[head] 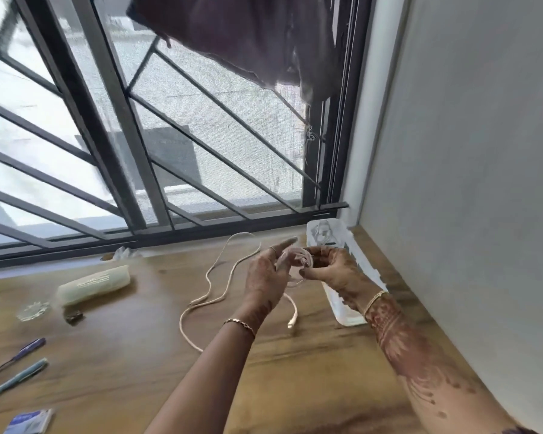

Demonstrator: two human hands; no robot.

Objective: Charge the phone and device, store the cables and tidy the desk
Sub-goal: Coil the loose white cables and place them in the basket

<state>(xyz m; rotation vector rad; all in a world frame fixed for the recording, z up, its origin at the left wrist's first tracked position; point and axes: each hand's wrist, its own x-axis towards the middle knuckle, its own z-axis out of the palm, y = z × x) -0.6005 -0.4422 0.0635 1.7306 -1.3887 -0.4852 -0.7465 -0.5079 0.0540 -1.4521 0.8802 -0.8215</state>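
Beside the barred window, both hands' grip coils a cable above the wooden desk.

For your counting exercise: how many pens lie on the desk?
2. A purple pen lies near the left edge; a teal pen lies just below it, toward the viewer. Both run past the frame edge, so more may be hidden.

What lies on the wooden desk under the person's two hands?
Under the left hand and right hand lie a loose white cable and a white power strip. The strip's middle is covered by the right hand.
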